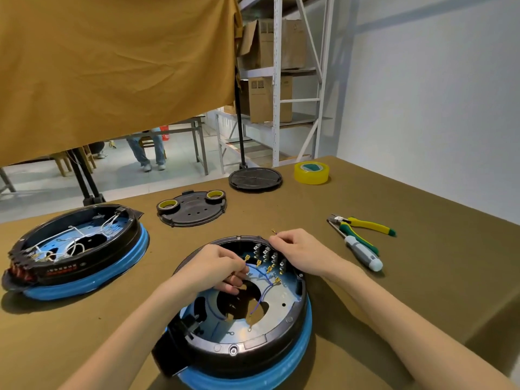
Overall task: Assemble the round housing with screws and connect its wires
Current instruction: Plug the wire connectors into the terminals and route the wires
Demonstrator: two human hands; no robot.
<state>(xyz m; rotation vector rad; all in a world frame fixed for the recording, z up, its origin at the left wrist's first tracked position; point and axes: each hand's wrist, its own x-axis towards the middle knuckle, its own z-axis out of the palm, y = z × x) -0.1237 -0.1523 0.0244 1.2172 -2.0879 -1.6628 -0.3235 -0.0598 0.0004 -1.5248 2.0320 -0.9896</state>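
Observation:
A round black housing (253, 353) on a blue ring sits open in front of me, its metal floor showing. Blue wires (263, 277) with brass terminals run across the inside toward a terminal block (268, 256) at the far rim. My left hand (213, 270) is inside the housing and pinches a blue wire near its brass terminal. At the far rim, my right hand (298, 249) pinches a thin wire whose brass end sticks up past the fingers.
A second open housing (76, 249) with white wires sits at the left. Behind lie a black cover plate (194, 211) carrying two tape rolls, a round black lid (255, 178) and yellow tape (311, 172). Pliers (363, 225) and a screwdriver (363, 253) lie at the right.

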